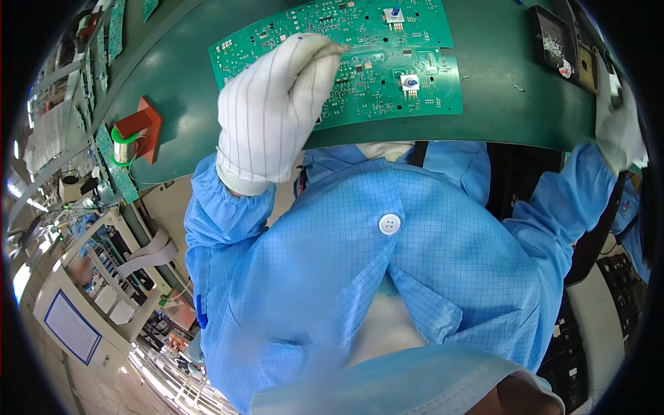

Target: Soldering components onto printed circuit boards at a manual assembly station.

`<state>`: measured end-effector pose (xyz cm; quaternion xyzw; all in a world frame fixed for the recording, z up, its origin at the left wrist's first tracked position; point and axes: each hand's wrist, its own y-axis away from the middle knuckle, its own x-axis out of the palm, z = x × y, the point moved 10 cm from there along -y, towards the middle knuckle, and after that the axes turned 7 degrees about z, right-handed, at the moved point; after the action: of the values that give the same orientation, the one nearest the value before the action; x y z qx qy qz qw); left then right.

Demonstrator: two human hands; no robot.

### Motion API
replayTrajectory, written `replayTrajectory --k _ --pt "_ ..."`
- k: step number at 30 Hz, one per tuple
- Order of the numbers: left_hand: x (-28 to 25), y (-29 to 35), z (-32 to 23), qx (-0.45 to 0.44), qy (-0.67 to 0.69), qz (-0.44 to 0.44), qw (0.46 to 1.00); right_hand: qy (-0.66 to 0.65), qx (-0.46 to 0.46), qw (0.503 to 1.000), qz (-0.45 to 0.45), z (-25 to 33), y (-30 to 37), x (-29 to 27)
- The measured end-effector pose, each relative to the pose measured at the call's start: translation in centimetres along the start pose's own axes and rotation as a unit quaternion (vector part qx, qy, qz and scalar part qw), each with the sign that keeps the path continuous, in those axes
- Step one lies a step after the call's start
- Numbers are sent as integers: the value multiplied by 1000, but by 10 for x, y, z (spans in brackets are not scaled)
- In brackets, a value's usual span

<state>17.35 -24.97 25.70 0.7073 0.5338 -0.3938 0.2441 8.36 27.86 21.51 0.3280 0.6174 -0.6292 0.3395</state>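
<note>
My left hand [280, 104], in a white striped glove, is raised over the green circuit boards [373, 93] with its fingertips pinched. A thin strand, apparently solder wire, shows faintly at the fingertips. Two white square parts with blue centres, an upper one [394, 15] and a lower one [410, 83], sit on the boards' right side. At the far right edge, my gloved right hand [619, 124] is curled beside a black tray [574, 69]; something dark shows between its fingers, but I cannot make it out.
A solder spool [124, 149] hangs on a red stand [145, 128] at the left of the green table [498, 114]; its wire runs toward my left sleeve. Pale bits lie in the black tray. More circuit boards [116, 31] stand upright at the upper left.
</note>
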Motion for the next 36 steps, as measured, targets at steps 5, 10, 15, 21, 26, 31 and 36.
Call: replayTrajectory --k 5,10,15,21,26,31,36 --pt "-12 -30 -1 -8 -75 51 996 -333 133 930 -81 81 52 -63" --pt "-16 -64 -14 14 8 15 1000 -565 32 821 80 246 104 -41" --pt "-3 -86 -9 32 -215 5 976 -477 -13 876 66 266 100 -45" --pt "0 -98 0 60 -131 0 990 -443 -71 892 45 278 96 -53" --pt "-3 -98 -20 58 -259 -40 963 -478 -37 876 48 275 91 -51" --pt "1 -105 -38 93 -285 -38 953 -454 -65 888 29 290 79 -51" --pt "9 -113 -30 59 -239 16 969 -442 -88 892 43 298 76 -47"
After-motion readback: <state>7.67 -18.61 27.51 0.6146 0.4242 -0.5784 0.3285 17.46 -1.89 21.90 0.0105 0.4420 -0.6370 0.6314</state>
